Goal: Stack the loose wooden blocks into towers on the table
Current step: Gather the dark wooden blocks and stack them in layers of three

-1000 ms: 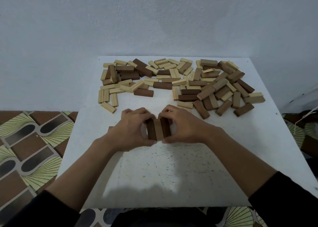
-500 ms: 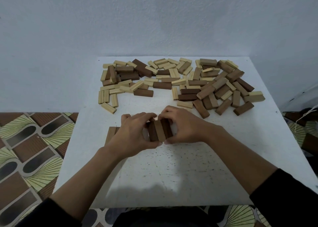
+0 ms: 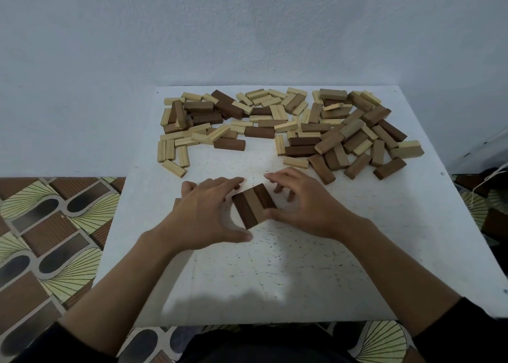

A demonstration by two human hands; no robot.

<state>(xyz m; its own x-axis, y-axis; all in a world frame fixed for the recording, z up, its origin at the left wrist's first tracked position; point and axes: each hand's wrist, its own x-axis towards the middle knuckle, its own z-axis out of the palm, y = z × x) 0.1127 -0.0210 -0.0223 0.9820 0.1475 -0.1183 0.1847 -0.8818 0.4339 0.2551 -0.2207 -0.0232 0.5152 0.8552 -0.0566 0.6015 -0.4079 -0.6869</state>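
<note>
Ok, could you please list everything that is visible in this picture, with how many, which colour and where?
table: one, white, centre of view
loose blocks: too many to count, pale and dark brown, scattered over the far half
row of blocks: three side by side, dark-pale-dark, mid-table
half-hidden block: one, brown, left of the row, mostly covered
wall: pale grey-blue, behind
floor: brown, cream and black patterned tiles, both sides
cord: one, white, right edge
sleeves: two, black, bottom corners
left hand: open, left of the row
right hand: thumb touching the row's right side
</note>
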